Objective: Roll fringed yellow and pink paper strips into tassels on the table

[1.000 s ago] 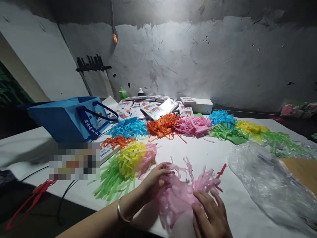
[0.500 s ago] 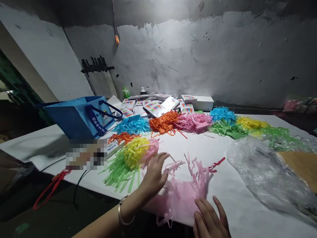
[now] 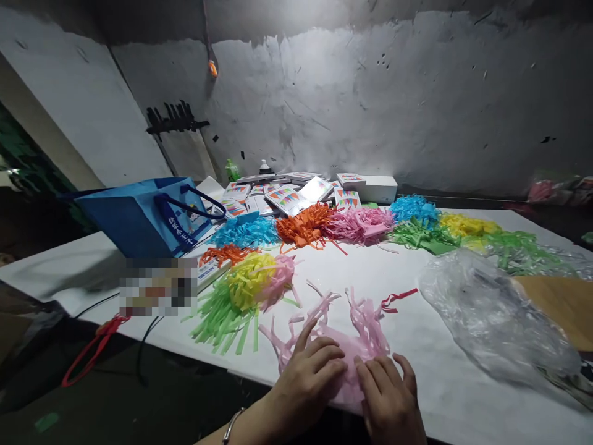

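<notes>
Since a second ago your left hand (image 3: 309, 378) has drawn back from the far left part of the pink fringed paper (image 3: 345, 337) to its near part, and now lies just beside your right hand (image 3: 388, 398). Both hands rest flat on the pink paper, fingers spread and pressing down, gripping nothing. The paper itself has slid towards you: its uncut part now sits right at the near edge of the table (image 3: 445, 395), with the fringe strips fanning away from you.

To the left of your left hand, a bundle of green, yellow and pink strips (image 3: 241, 293) lies near the pink fringe, its green ends reaching close to the near edge. A single red strip (image 3: 393, 298) touches the far right tips of the pink fringe. To your right, a crumpled clear plastic bag (image 3: 486, 315) covers much of the right side of the table, partly over a brown sheet (image 3: 563, 306) at the right edge.

Bare white table lies open between the pink fringe and the far row of piles: blue (image 3: 245, 232), orange (image 3: 303, 225), pink (image 3: 359, 224), and more blue, green and yellow further right. Behind them, near the far edge, sit stacked white packets (image 3: 296, 194). A blue bag (image 3: 143, 216) stands at the far left.
</notes>
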`<state>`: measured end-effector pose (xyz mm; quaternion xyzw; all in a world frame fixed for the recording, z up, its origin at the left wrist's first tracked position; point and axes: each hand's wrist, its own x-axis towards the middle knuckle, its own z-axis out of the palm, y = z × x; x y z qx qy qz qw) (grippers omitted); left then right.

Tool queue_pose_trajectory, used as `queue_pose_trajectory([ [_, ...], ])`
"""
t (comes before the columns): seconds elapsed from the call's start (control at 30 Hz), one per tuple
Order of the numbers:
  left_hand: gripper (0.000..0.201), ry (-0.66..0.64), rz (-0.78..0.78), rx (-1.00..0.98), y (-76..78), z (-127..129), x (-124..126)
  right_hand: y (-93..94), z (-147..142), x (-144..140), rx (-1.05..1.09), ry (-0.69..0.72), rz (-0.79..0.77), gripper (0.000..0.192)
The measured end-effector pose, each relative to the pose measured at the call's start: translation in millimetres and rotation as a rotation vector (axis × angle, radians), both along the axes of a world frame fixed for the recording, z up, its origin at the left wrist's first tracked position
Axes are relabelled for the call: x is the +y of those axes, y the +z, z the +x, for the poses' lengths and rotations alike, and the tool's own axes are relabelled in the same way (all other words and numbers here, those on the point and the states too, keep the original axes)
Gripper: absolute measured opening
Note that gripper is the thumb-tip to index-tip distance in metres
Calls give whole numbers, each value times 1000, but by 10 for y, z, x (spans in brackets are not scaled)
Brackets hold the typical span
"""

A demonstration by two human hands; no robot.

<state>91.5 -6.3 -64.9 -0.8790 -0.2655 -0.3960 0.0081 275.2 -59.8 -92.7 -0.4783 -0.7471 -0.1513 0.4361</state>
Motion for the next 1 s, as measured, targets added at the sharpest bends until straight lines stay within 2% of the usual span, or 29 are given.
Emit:
queue_pose_trajectory([
  [0.13,34,71,-156,112,34,-28,231,98,158,85,-38,16,36,32],
  [0.23,37,109,-213,158,147,37,439,293,406,137,-202,-32,57,32],
  [0.3,35,94,-167,145,304,110,536,472,620,128,-308,-92,88,32],
  [0.37,33,42,-61,98,506,174,574,642,822,65,-321,-180,122,35],
  [0.47,31,-40,124,30,745,174,549,739,978,-76,-302,-301,146,42],
  [0.53,31,-72,203,37,765,80,518,637,942,-143,-331,-283,146,42],
  [0.6,34,-62,207,119,669,-87,490,419,810,-164,-362,-196,116,40],
  [0.7,47,12,42,357,493,-418,403,28,549,-141,-302,-87,55,40],
  [0.8,82,4,-207,547,512,-671,192,-239,366,-113,-202,-55,37,40],
  [0.83,89,-32,-269,577,550,-695,104,-287,335,-107,-180,-48,37,39],
  [0.9,87,-123,-308,576,590,-624,-52,-334,309,-95,-146,-24,34,39],
  [0.93,80,-156,-278,544,567,-537,-108,-343,310,-89,-136,-5,31,38],
  [1.0,59,-172,-148,425,416,-308,-162,-351,332,-81,-140,40,29,38],
])
